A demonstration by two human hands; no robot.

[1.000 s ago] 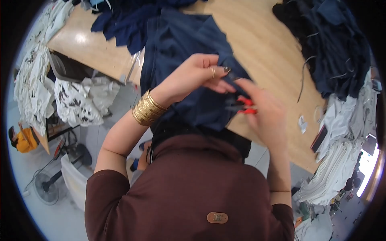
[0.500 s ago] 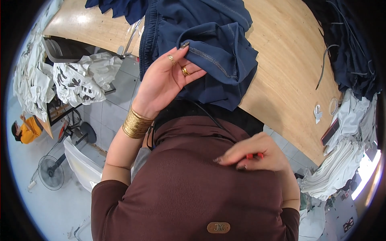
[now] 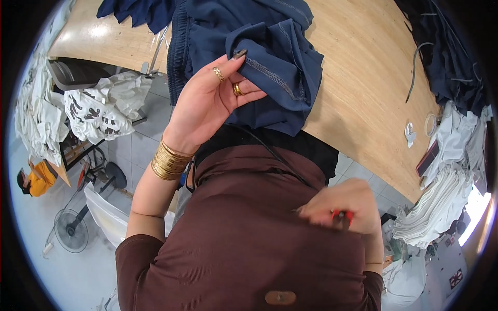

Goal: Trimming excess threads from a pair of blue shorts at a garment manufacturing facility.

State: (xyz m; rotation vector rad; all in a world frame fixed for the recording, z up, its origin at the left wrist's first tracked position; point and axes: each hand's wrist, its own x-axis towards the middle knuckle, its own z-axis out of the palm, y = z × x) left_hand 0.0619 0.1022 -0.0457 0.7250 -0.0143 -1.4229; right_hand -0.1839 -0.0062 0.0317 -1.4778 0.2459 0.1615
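My left hand (image 3: 207, 103) pinches the hem of a pair of navy pants (image 3: 218, 36) between thumb and fingers. A line of pale overlock stitching shows along the turned-up fabric. The gathered elastic waistband (image 3: 178, 52) lies to the left, and part of the garment rests on the table. My right hand (image 3: 342, 205), blurred by motion, is held in front of my brown top, apart from the fabric. Its fingers are curled round a small red tool (image 3: 342, 216), whose kind I cannot make out.
A wooden table (image 3: 368, 78) stretches across the far side. Dark garments (image 3: 451, 57), a tape roll (image 3: 430, 125) and stacked white cloth (image 3: 433, 207) are at right. At left are white printed fabric (image 3: 98, 111), a standing fan (image 3: 71, 230) and a person in yellow (image 3: 40, 179).
My right hand has moved slightly, and the red tool in it has turned so more of it shows. My left hand keeps its pinch on the pants. The whole view has shifted a little.
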